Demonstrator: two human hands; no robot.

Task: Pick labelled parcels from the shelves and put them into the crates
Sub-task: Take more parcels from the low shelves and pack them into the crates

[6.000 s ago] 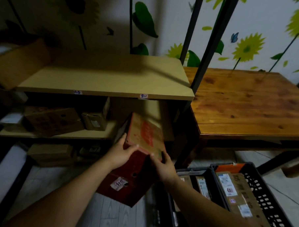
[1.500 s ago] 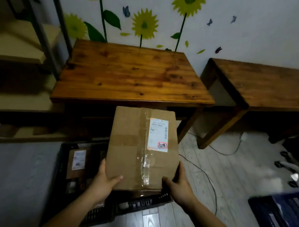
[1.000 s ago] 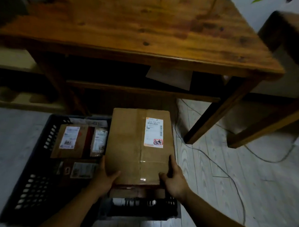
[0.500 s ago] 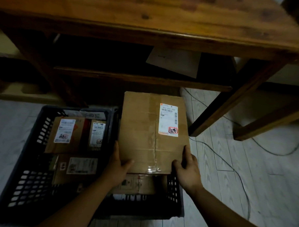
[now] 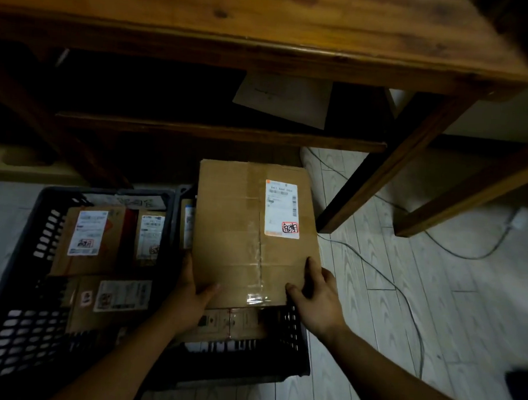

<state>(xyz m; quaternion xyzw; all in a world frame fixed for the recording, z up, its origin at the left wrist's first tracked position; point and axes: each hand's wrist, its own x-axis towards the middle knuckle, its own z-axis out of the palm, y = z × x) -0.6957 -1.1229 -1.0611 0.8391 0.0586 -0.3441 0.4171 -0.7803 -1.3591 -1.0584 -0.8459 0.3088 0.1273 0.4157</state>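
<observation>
Your left hand (image 5: 192, 299) and right hand (image 5: 316, 299) each grip a near corner of the parcel (image 5: 249, 229), thumbs on its top. The parcel hangs over the right crate (image 5: 293, 331), above a box (image 5: 236, 322) already inside. It looks about as wide as the crate, so lowering it may trap your fingers against the walls. At the crate's far side, its edge may catch the rim and leave it tilted.

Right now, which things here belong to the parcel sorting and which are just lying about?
Job: cardboard parcel, gripped by left hand and right hand; right crate; left crate; labelled parcels inside.
Lying about: wooden table; paper sheet under it; floor cables.
</observation>
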